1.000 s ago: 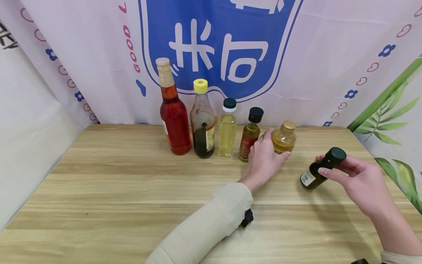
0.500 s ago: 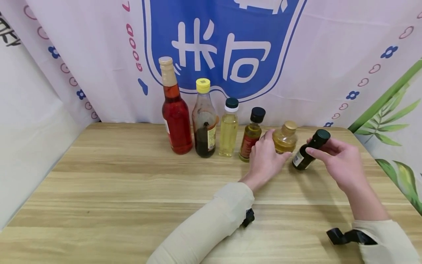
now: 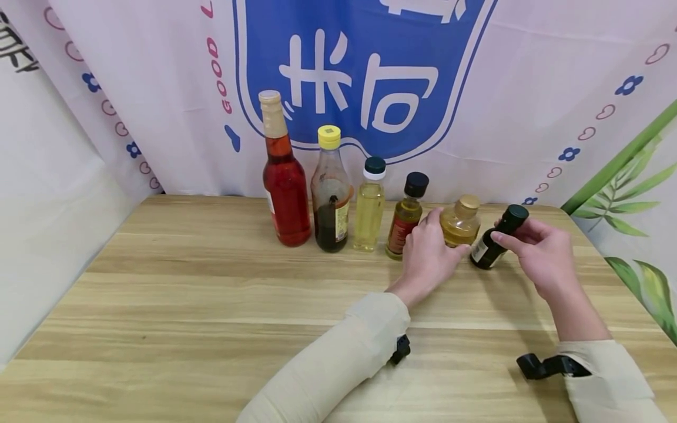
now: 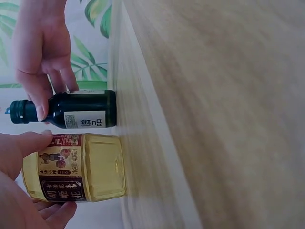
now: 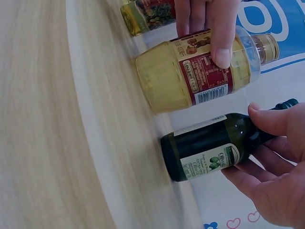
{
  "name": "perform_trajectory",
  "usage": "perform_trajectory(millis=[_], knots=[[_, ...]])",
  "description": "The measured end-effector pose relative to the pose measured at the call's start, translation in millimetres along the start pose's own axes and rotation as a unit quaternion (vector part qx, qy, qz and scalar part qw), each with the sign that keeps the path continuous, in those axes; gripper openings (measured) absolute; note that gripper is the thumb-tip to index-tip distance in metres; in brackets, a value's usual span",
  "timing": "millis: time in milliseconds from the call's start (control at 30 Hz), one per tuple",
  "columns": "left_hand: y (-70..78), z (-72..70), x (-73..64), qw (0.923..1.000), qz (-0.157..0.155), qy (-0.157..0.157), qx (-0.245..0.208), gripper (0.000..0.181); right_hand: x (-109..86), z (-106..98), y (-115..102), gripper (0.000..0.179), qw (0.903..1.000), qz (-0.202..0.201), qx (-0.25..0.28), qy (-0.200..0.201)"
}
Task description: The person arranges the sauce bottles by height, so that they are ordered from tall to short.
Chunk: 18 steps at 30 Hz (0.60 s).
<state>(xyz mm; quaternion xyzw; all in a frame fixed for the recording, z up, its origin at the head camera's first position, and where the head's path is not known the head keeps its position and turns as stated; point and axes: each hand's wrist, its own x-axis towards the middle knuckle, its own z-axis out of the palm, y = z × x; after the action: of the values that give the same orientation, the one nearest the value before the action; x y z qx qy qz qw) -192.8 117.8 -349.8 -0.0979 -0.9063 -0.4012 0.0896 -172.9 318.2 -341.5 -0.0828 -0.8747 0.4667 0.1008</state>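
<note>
My left hand (image 3: 429,254) grips a squat bottle of golden oil (image 3: 461,228) with a tan cap, standing on the table. Its printed label (image 4: 59,167) shows in the left wrist view between thumb and fingers. Just to the right, my right hand (image 3: 547,258) holds a small dark green olive oil bottle (image 3: 488,249) by the neck, thumb on the near side. The olive oil bottle stands nearly upright beside the golden one, a narrow gap between them. Its base (image 5: 169,157) is at the tabletop; whether it touches I cannot tell.
Leftward in a row stand a black-capped oil bottle (image 3: 404,226), a pale oil bottle (image 3: 368,214), a yellow-capped bottle of dark sauce (image 3: 330,211) and a tall red bottle (image 3: 287,197). A printed curtain (image 3: 518,117) hangs behind the wooden table (image 3: 211,329).
My right hand has carried the olive oil bottle left and back, next to the golden oil bottle. In the last half second it moved little. The left hand keeps its grip in place.
</note>
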Motion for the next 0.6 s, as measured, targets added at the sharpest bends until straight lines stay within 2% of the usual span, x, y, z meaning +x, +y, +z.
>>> perform_trajectory(millis=[333,600], knots=[[0.5,1.3,0.2,1.0000,-0.002,-0.004,-0.003,0.077,0.6,-3.7,3.8,0.058,0.9998,0.008,-0.008,-0.018],[1.1,0.1,-0.1,1.0000,-0.005,-0.004,-0.006,0.077,0.7,-2.5,4.1,0.058,0.9998,0.006,-0.010,-0.016]])
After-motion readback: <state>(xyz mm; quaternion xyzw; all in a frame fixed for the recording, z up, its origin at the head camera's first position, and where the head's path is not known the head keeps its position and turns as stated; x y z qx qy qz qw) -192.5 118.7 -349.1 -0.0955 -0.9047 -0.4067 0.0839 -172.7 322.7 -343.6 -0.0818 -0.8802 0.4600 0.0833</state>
